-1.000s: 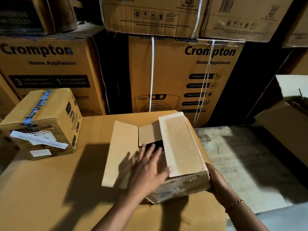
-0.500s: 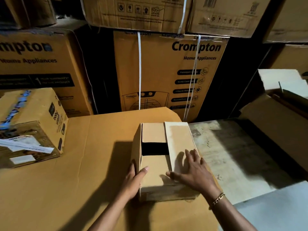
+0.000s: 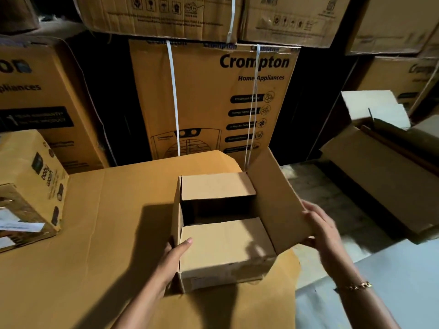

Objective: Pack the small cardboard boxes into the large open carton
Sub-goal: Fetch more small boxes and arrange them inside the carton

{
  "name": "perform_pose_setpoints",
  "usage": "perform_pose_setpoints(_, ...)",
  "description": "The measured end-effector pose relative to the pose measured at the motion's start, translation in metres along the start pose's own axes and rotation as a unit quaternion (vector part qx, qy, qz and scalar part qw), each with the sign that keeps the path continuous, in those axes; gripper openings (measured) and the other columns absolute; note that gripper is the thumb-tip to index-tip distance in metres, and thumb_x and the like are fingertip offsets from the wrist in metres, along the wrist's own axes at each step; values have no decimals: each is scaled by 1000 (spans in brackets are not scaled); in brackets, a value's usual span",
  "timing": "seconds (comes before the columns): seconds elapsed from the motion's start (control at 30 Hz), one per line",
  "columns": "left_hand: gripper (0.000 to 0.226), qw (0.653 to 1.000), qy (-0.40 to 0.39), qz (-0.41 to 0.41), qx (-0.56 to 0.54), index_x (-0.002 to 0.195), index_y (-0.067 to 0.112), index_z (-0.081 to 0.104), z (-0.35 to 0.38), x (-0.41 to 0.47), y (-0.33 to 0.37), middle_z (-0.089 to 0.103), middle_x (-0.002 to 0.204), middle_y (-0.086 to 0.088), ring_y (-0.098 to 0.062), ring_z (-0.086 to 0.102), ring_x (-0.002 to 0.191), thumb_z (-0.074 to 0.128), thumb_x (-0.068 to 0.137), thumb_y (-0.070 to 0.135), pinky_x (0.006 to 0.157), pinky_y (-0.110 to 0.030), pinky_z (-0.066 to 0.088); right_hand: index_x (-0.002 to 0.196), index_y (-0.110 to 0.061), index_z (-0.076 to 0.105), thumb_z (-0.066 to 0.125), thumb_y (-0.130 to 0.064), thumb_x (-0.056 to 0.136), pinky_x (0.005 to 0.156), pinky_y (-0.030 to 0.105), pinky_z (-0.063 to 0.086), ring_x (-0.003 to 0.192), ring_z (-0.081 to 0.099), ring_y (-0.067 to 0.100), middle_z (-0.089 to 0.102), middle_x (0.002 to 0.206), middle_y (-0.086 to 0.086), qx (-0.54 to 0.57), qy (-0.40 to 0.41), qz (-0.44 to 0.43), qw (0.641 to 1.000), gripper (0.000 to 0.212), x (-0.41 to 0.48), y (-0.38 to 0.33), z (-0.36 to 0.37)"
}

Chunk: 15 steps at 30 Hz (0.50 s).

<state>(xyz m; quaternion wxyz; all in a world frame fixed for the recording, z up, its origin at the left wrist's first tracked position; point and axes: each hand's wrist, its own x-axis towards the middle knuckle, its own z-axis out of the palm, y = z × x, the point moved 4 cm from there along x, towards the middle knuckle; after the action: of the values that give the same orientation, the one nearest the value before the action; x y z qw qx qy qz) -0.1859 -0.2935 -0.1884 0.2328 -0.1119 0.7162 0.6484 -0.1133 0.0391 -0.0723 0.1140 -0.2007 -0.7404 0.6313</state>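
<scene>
A small plain cardboard box (image 3: 225,248) sits on a flat sheet of cardboard (image 3: 95,233) in front of me. Its two short flaps lie folded inward with a dark gap between them. My left hand (image 3: 174,257) presses the left long flap against the box's left side, thumb on top. My right hand (image 3: 325,230) grips the edge of the right long flap (image 3: 278,200), which stands lifted and leans outward. A large carton (image 3: 380,172) with raised flaps lies at the right.
A taped small box (image 3: 31,186) with a white label rests on the cardboard sheet at the left. Tall stacked printed appliance cartons (image 3: 209,98) form a wall behind. Bare concrete floor (image 3: 327,200) shows to the right of the sheet, a pale surface at the lower right.
The right flap, pressed flat by my right hand half a second ago, is now lifted and swung outward. My left hand stays on the box's left side. The view moved closer.
</scene>
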Motion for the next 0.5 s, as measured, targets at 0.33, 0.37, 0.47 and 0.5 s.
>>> perform_pose_setpoints(0.33, 88, 963, 148, -16, 227, 135, 12, 58, 19, 21, 4, 60, 136, -14, -35, 57, 122, 42, 79, 78, 104, -49, 46, 133, -17, 53, 30, -69, 99, 91, 38, 47, 113, 61, 29, 64, 128, 10, -399, -153, 48, 903, 66, 24, 49, 24)
perform_pose_setpoints(0.37, 89, 955, 163, -15, 246, 127, 11, 63, 16, 43, -10, 67, 125, -13, -35, 63, 112, 41, 74, 79, 97, -48, 50, 127, -17, 55, 32, -66, 100, 86, 38, 50, 106, 63, 30, 67, 121, 11, -419, -144, 25, 896, 61, 32, 49, 24)
perform_pose_setpoints(0.47, 72, 946, 184, -1, 267, 120, 9, 66, 42, 48, 1, 71, 114, -14, -34, 67, 102, 48, 80, 67, 91, -47, 54, 112, -14, 59, 42, -39, 100, 70, 35, 46, 96, 65, 33, 71, 109, 14, -469, -104, -35, 876, 32, 59, 45, 0)
perform_pose_setpoints(0.5, 69, 945, 186, 10, 268, 117, 10, 67, 64, 32, 22, 72, 111, -12, -34, 67, 100, 48, 80, 65, 89, -46, 55, 109, -14, 59, 45, -33, 98, 69, 35, 44, 96, 66, 35, 71, 108, 15, -475, -99, -48, 873, 26, 68, 42, -16)
